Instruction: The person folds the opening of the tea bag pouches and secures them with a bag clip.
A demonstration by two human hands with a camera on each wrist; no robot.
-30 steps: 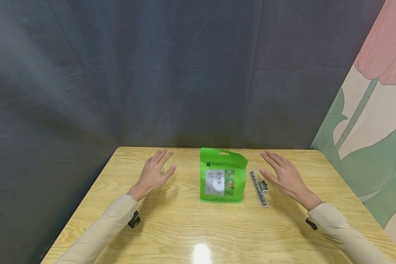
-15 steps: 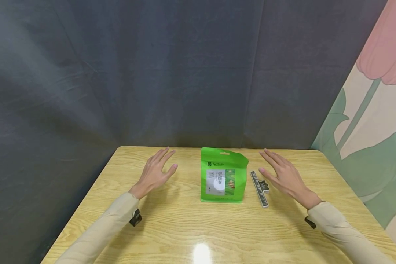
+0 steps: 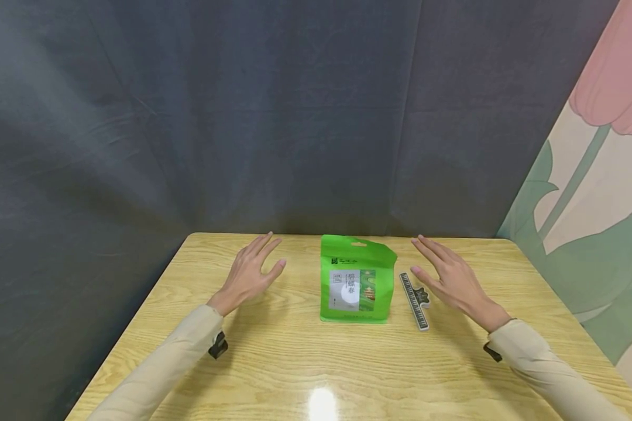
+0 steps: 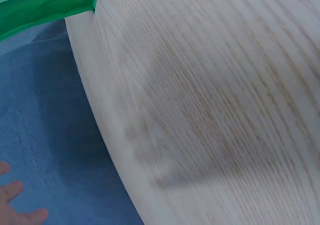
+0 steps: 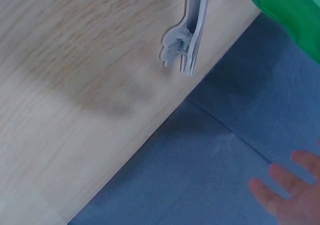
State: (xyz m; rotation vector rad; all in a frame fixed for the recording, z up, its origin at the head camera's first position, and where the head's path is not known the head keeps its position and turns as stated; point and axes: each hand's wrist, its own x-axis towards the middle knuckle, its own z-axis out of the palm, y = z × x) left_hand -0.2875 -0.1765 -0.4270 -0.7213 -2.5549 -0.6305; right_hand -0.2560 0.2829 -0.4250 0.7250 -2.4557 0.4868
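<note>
A bright green tea pouch (image 3: 355,251) with a grey label stands upright near the middle of the wooden table. Just right of it lies a long clip (image 3: 415,304) with a piano-key pattern and a dark crown-like grip; the right wrist view shows its spring side (image 5: 184,45). My left hand (image 3: 247,276) hovers left of the pouch, fingers extended and thumb spread, holding nothing. On the other side my right hand (image 3: 453,283) is held over the table beside the clip, fingers straight, also holding nothing. Only fingertips of each hand show in the wrist views.
The light wooden table (image 3: 295,362) ends at a dark curtain (image 3: 295,117) behind it. A wall painted with a tulip (image 3: 611,76) stands on the right. Small dark devices (image 3: 218,346) sit under both wrists.
Both hands have drifted very slightly inward, toward the pouch. The pouch and clip lie as before, apart from a tiny shift of the view.
</note>
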